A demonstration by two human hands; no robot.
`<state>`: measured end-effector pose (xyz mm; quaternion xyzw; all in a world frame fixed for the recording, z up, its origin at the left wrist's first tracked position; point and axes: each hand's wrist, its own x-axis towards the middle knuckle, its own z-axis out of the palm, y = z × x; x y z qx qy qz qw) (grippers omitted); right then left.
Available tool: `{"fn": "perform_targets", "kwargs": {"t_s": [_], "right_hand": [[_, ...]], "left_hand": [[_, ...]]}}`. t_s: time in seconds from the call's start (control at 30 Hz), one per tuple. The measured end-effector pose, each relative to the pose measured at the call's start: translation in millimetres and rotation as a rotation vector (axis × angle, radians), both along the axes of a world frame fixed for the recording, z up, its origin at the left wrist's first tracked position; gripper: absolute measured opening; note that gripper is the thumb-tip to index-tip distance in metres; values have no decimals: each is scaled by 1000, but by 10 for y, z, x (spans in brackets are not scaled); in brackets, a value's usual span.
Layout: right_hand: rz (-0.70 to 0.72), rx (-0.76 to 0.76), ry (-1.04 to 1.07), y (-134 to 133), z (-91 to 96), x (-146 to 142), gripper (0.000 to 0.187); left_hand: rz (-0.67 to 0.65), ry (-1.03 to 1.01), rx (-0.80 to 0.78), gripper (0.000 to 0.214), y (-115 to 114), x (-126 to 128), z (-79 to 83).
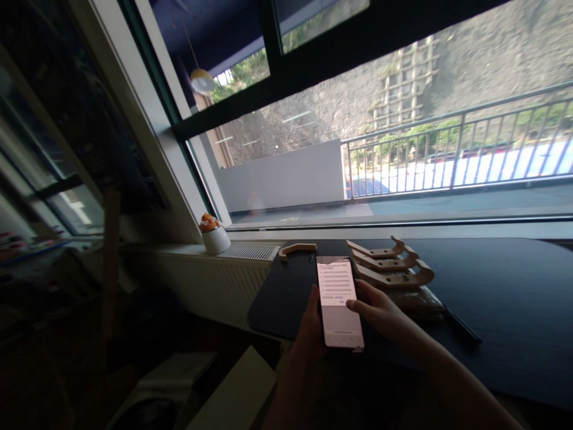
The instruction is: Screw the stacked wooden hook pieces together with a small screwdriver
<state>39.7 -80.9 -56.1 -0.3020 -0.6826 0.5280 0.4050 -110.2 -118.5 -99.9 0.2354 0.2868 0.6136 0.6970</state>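
My left hand is wrapped round the left edge of a phone whose bright screen shows lines of text. My right hand comes in from the right with its thumb touching the screen's right side and its other fingers behind the phone. Both hands hover over the near left part of a dark table. Just beyond the phone lie three curved wooden pieces in a row, and one more curved wooden piece rests at the table's far left.
A dark pen-like rod and a clear plastic bag lie right of my hands. A small white pot with an orange figure stands on the sill above a radiator. A large window fills the back. Boxes sit on the floor.
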Motion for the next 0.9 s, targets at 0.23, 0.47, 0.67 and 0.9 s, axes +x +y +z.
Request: {"fn": "perform_targets", "kwargs": {"t_s": [0.23, 0.47, 0.67, 0.9], "right_hand": [[-6, 3, -12, -11, 20, 3, 42], [-2, 6, -10, -20, 13, 18, 42], [-1, 5, -5, -17, 6, 13, 44], [6, 17, 16, -13, -22, 8, 39]], "left_hand": [[3, -4, 3, 62, -24, 22, 41], [-4, 10, 0, 65, -22, -1, 3], [-10, -10, -6, 64, -31, 8, 36], [4, -12, -19, 63, -16, -1, 15]]}}
